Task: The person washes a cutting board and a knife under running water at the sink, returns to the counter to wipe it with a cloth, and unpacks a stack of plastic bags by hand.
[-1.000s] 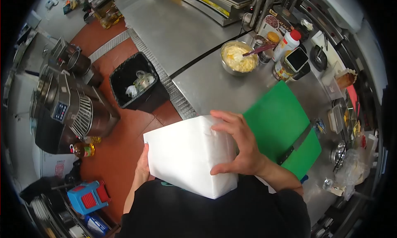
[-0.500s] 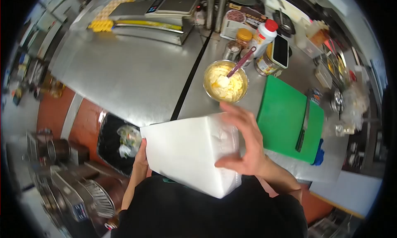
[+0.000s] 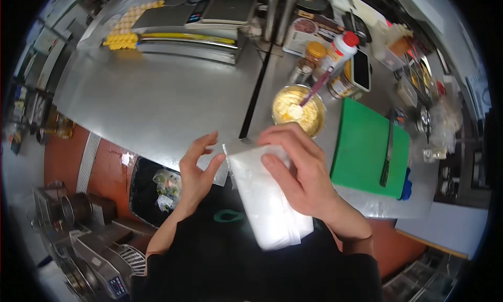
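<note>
My right hand [image 3: 298, 165] grips a white, slab-like packet [image 3: 264, 194] by its upper part, thumb across the face. The packet looks wrapped in clear plastic and is held tilted in front of my dark top; what is inside I cannot tell. Just left of its upper corner, my left hand [image 3: 196, 171] is open, thumb and fingers apart, the thumb tip close to the packet's edge. Beyond my right hand stands a metal bowl [image 3: 320, 125] of pale yellow, creamy mixture [image 3: 293, 103], with a purple-handled spatula [image 3: 317, 87] resting in it.
On the right, a green cutting board [image 3: 361, 150] bears a knife [image 3: 387, 152]. Jars, a red-capped bottle [image 3: 341, 50] and a phone [image 3: 360, 70] stand behind the bowl. A scale [image 3: 225, 11] and egg trays [image 3: 123, 32] are at the back. A lined bin [image 3: 141, 192] sits below left.
My left hand has come off the packet's far left edge and moved right and up, opening. The packet has turned more upright and narrower in view, still in my right hand.
</note>
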A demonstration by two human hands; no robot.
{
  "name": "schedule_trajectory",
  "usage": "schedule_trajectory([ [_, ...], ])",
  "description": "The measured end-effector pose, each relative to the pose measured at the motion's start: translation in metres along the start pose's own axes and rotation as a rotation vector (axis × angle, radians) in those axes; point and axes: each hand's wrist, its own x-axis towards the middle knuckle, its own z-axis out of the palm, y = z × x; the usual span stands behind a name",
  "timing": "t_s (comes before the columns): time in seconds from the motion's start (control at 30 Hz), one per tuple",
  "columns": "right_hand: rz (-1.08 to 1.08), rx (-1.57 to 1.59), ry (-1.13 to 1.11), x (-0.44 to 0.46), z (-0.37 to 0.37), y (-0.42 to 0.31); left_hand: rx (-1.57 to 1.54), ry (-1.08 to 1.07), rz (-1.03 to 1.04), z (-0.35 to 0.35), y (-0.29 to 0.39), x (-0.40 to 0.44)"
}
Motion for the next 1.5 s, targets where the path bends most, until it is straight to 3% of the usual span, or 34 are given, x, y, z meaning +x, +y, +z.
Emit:
schedule_trajectory([
  [0.03,0.020,-0.023,-0.002,0.008,0.005,-0.001,-0.220,0.061,0.016,-0.009,0.039,0.003],
  [0.1,-0.049,-0.106,-0.011,0.022,0.014,0.003,0.031,0.012,0.517,-0.025,0.080,0.003],
  [0.23,-0.078,-0.208,-0.047,0.036,0.021,0.000,0.238,0.046,0.415,-0.028,0.093,-0.002],
  [0.33,-0.039,-0.160,-0.054,0.037,0.022,-0.002,0.291,0.052,0.438,-0.028,0.088,-0.001],
  [0.4,-0.081,-0.157,-0.056,0.037,0.024,0.000,0.284,0.033,0.344,-0.031,0.092,-0.005],
  [0.57,-0.082,-0.105,-0.078,0.038,0.023,0.002,0.367,0.063,0.443,-0.029,0.089,-0.008],
  [0.7,-0.065,-0.105,-0.087,0.037,0.020,0.002,0.307,0.057,0.438,-0.028,0.092,-0.010],
  [1.0,-0.107,-0.107,-0.033,0.037,0.019,0.009,-0.005,-0.178,0.340,-0.037,0.090,-0.011],
  [1.1,-0.048,-0.154,-0.065,0.037,0.017,0.002,-0.116,-0.057,0.204,-0.035,0.085,-0.008],
  [1.3,-0.035,-0.168,-0.078,0.040,0.020,-0.002,0.359,-0.041,0.505,-0.038,0.080,-0.001],
  [1.43,-0.030,-0.167,-0.083,0.041,0.021,-0.002,0.258,-0.064,0.463,-0.043,0.081,0.007],
  [1.5,-0.023,-0.158,-0.084,0.041,0.022,-0.003,0.040,-0.166,0.444,-0.043,0.079,0.011],
])
